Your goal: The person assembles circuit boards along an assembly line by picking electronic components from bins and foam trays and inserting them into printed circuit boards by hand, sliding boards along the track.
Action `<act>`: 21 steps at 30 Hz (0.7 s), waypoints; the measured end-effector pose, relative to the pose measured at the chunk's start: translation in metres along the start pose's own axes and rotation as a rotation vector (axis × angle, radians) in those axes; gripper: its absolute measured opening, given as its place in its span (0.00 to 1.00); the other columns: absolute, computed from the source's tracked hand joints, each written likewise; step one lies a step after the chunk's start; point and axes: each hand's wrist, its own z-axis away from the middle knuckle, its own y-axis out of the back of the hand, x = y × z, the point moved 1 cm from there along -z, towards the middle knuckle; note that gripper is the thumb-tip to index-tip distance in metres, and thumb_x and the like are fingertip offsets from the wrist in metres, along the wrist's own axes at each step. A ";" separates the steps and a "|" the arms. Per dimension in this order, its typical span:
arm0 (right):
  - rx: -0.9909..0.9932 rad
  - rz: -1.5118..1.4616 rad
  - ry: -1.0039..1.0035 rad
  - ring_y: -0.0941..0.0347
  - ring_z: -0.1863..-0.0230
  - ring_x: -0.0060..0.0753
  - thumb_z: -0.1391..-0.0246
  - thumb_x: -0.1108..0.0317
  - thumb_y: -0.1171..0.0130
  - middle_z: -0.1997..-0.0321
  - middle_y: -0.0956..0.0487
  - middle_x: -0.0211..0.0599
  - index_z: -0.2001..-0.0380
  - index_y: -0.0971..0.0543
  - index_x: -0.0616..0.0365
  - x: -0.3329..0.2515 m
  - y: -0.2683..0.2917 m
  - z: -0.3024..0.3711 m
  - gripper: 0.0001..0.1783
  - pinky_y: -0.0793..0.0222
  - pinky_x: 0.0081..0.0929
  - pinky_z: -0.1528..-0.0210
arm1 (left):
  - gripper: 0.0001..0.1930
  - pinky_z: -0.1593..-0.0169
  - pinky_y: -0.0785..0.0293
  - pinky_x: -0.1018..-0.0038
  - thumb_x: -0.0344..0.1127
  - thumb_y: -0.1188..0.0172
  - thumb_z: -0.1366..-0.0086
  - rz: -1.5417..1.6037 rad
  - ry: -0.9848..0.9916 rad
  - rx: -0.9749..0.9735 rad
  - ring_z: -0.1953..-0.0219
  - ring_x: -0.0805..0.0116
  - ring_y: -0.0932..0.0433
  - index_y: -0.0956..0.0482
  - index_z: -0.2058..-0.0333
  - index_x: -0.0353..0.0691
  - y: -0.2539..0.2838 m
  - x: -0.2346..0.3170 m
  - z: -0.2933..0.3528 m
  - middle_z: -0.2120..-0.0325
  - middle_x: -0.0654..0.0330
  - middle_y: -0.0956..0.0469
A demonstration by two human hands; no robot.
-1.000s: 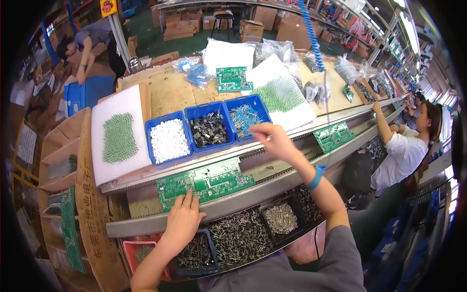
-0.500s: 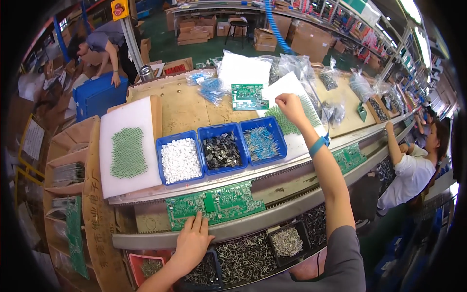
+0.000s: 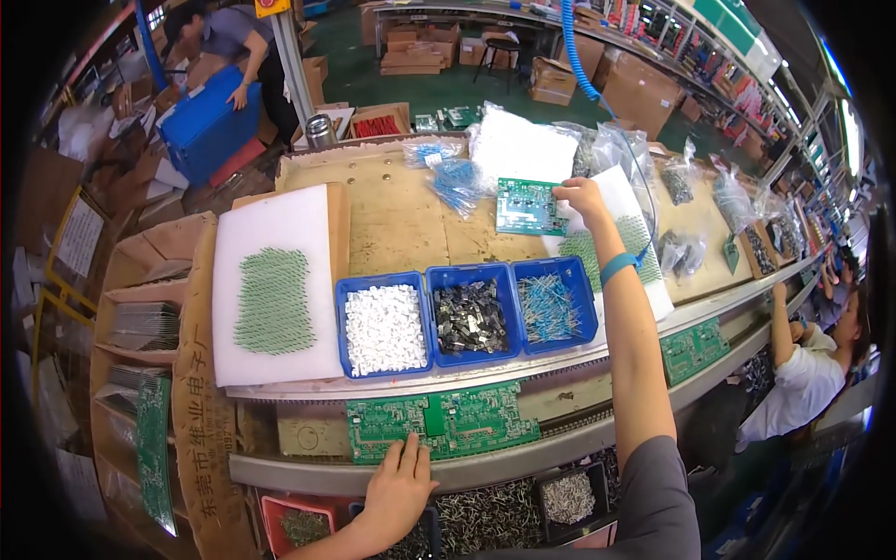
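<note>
On the wooden bench (image 3: 397, 210), my right hand (image 3: 585, 198) newly reaches the far board (image 3: 525, 207) (I cannot confirm grip); my left hand (image 3: 396, 495), fingers extended, touches the near board (image 3: 487, 416) in the track (image 3: 322, 473): both occupied.

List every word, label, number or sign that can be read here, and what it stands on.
Cardboard box: dark printed characters on its side, not copied out here.
White sign at far left: lines of print, too small and blurred to read.
Green circuit board at the left hand: any markings are too small to read.
</note>
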 end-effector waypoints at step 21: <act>-0.106 -0.281 -0.022 0.33 0.68 0.19 0.51 0.61 0.34 0.68 0.22 0.19 0.64 0.18 0.43 -0.089 0.003 0.001 0.10 0.42 0.26 0.66 | 0.24 0.43 0.31 0.61 0.37 0.37 0.41 0.281 -0.081 0.002 0.41 0.46 0.34 0.28 0.48 0.32 0.029 -0.011 0.026 0.44 0.44 0.32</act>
